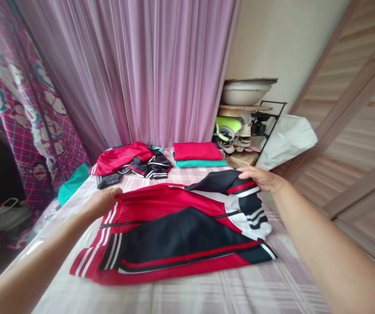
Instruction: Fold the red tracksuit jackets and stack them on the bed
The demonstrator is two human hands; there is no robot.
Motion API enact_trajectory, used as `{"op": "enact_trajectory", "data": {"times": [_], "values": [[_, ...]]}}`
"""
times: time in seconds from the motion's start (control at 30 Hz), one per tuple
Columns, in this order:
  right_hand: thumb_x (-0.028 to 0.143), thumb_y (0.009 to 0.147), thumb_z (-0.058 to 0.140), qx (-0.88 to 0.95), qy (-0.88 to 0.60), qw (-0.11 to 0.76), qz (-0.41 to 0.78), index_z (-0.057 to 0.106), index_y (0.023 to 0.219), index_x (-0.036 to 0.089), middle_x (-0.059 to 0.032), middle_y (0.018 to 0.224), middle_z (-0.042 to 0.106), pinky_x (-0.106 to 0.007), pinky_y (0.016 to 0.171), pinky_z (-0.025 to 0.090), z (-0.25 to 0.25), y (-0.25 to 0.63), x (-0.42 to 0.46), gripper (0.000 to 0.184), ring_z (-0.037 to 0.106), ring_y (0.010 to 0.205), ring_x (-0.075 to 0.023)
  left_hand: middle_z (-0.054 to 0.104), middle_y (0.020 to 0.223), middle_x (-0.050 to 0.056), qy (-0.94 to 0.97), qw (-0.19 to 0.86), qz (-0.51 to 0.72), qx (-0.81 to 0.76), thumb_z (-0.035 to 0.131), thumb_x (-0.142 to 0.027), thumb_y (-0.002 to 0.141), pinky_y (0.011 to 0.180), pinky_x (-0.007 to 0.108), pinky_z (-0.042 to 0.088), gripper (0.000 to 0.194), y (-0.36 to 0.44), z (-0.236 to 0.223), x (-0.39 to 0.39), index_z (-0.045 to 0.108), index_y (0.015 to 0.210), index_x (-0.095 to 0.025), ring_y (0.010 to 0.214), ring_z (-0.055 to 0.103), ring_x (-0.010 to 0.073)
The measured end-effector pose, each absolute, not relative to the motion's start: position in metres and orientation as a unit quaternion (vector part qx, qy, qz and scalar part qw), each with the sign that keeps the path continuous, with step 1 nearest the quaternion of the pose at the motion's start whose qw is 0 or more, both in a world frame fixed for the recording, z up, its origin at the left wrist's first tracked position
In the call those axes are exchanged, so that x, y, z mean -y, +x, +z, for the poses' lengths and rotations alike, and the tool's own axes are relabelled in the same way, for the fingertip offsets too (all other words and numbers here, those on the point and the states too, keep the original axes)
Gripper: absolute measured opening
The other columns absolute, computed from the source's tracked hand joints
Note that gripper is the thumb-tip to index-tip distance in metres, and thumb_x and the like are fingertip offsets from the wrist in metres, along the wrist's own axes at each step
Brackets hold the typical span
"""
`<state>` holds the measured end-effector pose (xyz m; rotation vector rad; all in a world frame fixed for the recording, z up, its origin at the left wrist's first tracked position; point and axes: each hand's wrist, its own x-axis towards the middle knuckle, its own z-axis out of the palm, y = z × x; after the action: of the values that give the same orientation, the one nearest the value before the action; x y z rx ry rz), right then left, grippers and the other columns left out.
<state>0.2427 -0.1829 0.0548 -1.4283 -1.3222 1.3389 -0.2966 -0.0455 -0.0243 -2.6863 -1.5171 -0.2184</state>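
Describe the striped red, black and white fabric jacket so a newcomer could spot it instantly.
In front of the pleated lilac curtain lies a pale checked cloth. Nearest you, the left hand and right hand grip the red, black and white jacket. Unlike the crumpled red-and-black clothes pile and folded red-and-teal fabric stack behind, it is spread out.

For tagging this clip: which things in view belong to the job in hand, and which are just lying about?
Part of the job:
red-and-navy jacket, held by the left hand and right hand
plaid sheet beneath
probably the loose clothes and folded stack

Just lying about:
white basin
shoes
white bag
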Motion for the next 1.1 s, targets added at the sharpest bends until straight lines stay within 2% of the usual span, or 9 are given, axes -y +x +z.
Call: {"op": "enact_trajectory", "data": {"times": [0.17, 0.3, 0.4, 0.47, 0.63, 0.73, 0.8, 0.93, 1.1], "values": [[0.040, 0.058, 0.080, 0.564, -0.531, 0.166, 0.610, 0.073, 0.079, 0.014, -0.0033, 0.074, 0.073, -0.027, 0.068, 0.052, 0.020, 0.203, 0.229, 0.034, 0.066, 0.066, -0.0158, 0.073, 0.101, 0.009, -0.867, 0.063, -0.058, 0.490, 0.038, -0.018, 0.084, 0.079, 0.033, 0.049, 0.031, -0.289, -0.024, 0.081, 0.066, 0.096, -0.023, 0.093, 0.069, 0.0239], [0.056, 0.058, 0.081, 0.613, -0.566, 0.066, 0.547, 0.068, 0.069, 0.016, -0.0008, 0.068, 0.068, -0.023, 0.062, 0.048, 0.004, 0.179, 0.246, 0.044, 0.062, 0.067, -0.0145, 0.071, 0.107, 0.011, -0.877, 0.064, -0.047, 0.473, 0.037, -0.014, 0.086, 0.080, 0.035, 0.049, 0.033, -0.286, -0.025, 0.096, 0.067, 0.097, -0.022, 0.095, 0.069, 0.0247], [0.072, 0.066, 0.070, 0.585, -0.607, 0.046, 0.536, 0.070, 0.078, 0.017, -0.0050, 0.082, 0.072, -0.024, 0.062, 0.050, 0.008, 0.181, 0.242, 0.057, 0.066, 0.072, -0.0163, 0.070, 0.105, 0.009, -0.883, 0.057, -0.046, 0.463, 0.038, -0.012, 0.087, 0.082, 0.035, 0.048, 0.032, -0.288, -0.024, 0.101, 0.067, 0.096, -0.023, 0.096, 0.068, 0.0237], [0.074, 0.074, 0.061, 0.551, -0.636, 0.048, 0.538, 0.069, 0.089, 0.018, -0.0092, 0.095, 0.074, -0.026, 0.062, 0.053, 0.010, 0.188, 0.231, 0.058, 0.069, 0.075, -0.0175, 0.070, 0.103, 0.007, -0.886, 0.044, -0.045, 0.459, 0.039, -0.012, 0.087, 0.084, 0.034, 0.047, 0.031, -0.290, -0.024, 0.105, 0.067, 0.094, -0.025, 0.096, 0.067, 0.0226], [0.044, 0.090, 0.054, 0.544, -0.804, 0.114, 0.210, 0.066, 0.110, 0.019, -0.0134, 0.115, 0.071, -0.030, 0.074, 0.054, -0.010, 0.205, 0.182, 0.034, 0.070, 0.097, -0.0233, 0.067, 0.107, 0.007, -0.889, 0.028, -0.028, 0.455, 0.038, -0.013, 0.089, 0.085, 0.035, 0.046, 0.032, -0.293, -0.026, 0.118, 0.066, 0.100, -0.025, 0.098, 0.066, 0.0232], [0.038, 0.089, 0.053, 0.532, -0.827, 0.122, 0.136, 0.057, 0.131, 0.020, -0.0154, 0.130, 0.064, -0.036, 0.086, 0.052, -0.029, 0.206, 0.158, 0.047, 0.062, 0.116, -0.0284, 0.065, 0.112, 0.008, -0.885, 0.021, -0.016, 0.466, 0.035, -0.011, 0.089, 0.087, 0.033, 0.046, 0.036, -0.292, -0.028, 0.122, 0.064, 0.106, -0.025, 0.100, 0.065, 0.0218], [0.035, 0.087, 0.053, 0.536, -0.825, 0.126, 0.129, 0.052, 0.139, 0.023, -0.0113, 0.127, 0.067, -0.034, 0.087, 0.051, -0.038, 0.205, 0.150, 0.053, 0.063, 0.115, -0.0261, 0.063, 0.114, 0.008, -0.877, 0.024, -0.009, 0.479, 0.035, -0.010, 0.089, 0.087, 0.033, 0.046, 0.038, -0.292, -0.029, 0.122, 0.063, 0.108, -0.024, 0.099, 0.064, 0.0209], [0.029, 0.085, 0.047, 0.542, -0.824, 0.123, 0.110, 0.058, 0.135, 0.030, -0.0058, 0.123, 0.070, -0.032, 0.087, 0.050, -0.045, 0.217, 0.154, 0.051, 0.066, 0.111, -0.0231, 0.062, 0.113, 0.009, -0.868, 0.029, -0.004, 0.495, 0.036, -0.015, 0.090, 0.085, 0.032, 0.047, 0.035, -0.295, -0.036, 0.117, 0.063, 0.111, -0.024, 0.097, 0.064, 0.0203], [0.027, 0.078, 0.055, 0.563, -0.819, 0.023, 0.112, 0.073, 0.115, 0.033, -0.0024, 0.127, 0.069, -0.034, 0.090, 0.050, -0.052, 0.243, 0.176, 0.042, 0.064, 0.114, -0.0251, 0.067, 0.109, 0.008, -0.884, -0.017, -0.022, 0.466, 0.042, -0.018, 0.083, 0.090, 0.030, 0.048, 0.035, -0.305, -0.049, 0.101, 0.066, 0.107, -0.024, 0.102, 0.065, 0.0207]]}}
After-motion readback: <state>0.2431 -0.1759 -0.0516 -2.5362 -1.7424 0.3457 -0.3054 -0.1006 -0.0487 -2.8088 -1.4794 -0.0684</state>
